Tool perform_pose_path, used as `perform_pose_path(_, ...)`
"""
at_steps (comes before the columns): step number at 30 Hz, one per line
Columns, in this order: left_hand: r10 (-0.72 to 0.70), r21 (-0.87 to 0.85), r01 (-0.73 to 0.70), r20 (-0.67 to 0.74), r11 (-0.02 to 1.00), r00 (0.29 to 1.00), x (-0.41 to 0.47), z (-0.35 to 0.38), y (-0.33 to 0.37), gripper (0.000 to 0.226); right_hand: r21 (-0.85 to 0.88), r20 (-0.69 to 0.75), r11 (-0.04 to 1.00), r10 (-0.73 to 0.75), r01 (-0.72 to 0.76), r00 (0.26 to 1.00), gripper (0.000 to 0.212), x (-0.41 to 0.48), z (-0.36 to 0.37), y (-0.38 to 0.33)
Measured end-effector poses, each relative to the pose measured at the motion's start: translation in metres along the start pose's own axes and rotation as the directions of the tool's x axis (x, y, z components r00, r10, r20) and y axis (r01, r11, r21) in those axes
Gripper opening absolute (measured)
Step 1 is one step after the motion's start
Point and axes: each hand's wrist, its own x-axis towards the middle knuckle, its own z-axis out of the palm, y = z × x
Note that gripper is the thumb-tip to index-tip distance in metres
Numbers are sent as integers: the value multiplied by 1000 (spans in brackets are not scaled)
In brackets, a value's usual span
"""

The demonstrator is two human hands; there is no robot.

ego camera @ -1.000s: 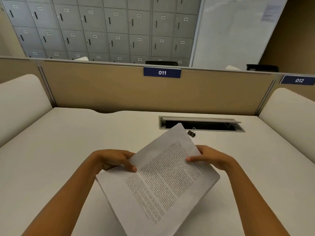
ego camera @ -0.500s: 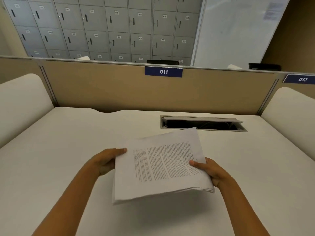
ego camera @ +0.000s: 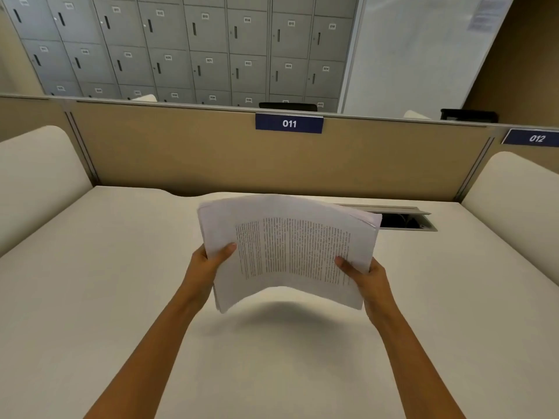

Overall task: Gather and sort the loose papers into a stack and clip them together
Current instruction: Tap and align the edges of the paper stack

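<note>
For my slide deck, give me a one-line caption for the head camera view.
Left hand and right hand hold a bowed stack of printed papers above the desk at booth 011.

white desk [ego camera: 90, 297] in a study booth, tan partition [ego camera: 187, 152] labelled 011, grey numbered lockers [ego camera: 181, 49] and a whiteboard [ego camera: 417, 49] behind.

A dark blue plate [ego camera: 289, 123] on the beige partition's top edge reads "011"; another blue plate [ego camera: 534, 137] at the far right reads "012". The printed lines on the held white paper stack [ego camera: 290, 249] are too small to read.
</note>
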Motion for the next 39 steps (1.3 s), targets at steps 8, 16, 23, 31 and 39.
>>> perform_pose_path(8,-74,94,76,-26,993,997,-8,0,-28,78,41,21,998,56,-57,998,31,-7,1,35)
perform_pose_path(16,-46,105,48,-16,993,999,-7,-2,-37,45,-4,21,999,46,-46,999,41,-7,0,49)
perform_pose_path(23,-85,157,91,-41,983,996,-1,-3,-32,49,-24,44,994,108,-107,993,29,0,-8,47)
perform_pose_path(31,-173,-112,156,-166,981,971,-10,11,-40,19,334,-190,932,210,-138,959,73,8,-2,31)
perform_pose_path(39,-358,-555,162,-266,816,895,-31,78,-53,30,574,42,773,302,-270,952,46,-28,90,26)
